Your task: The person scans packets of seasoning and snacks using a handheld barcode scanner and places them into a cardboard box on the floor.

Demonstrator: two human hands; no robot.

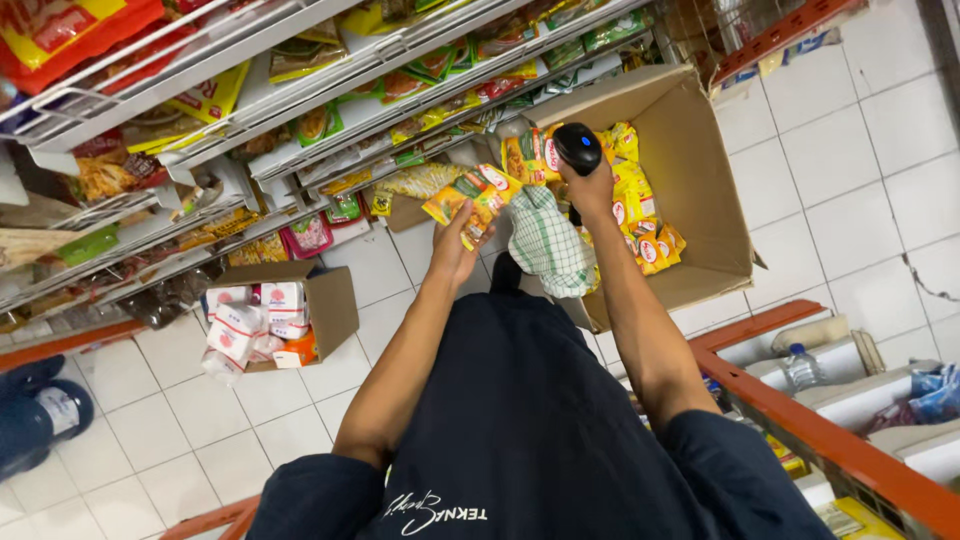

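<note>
My left hand (455, 245) holds a yellow and orange snack packet (472, 194) out in front of me. My right hand (592, 188) grips a black handheld scanner (577, 147) with a blue light, raised just right of the packet. Both hands hover over a large open cardboard box (690, 170) filled with several yellow packets (640, 215). A green and white checked cloth (548, 243) lies over the box's near edge, between my arms.
White wire shelves (300, 110) stocked with packets run along the left and top. A smaller cardboard box (335, 300) of white and red packs sits on the tiled floor. An orange-framed rack (830, 430) with a water bottle (803, 367) is at right. Someone's shoe (40, 410) shows at far left.
</note>
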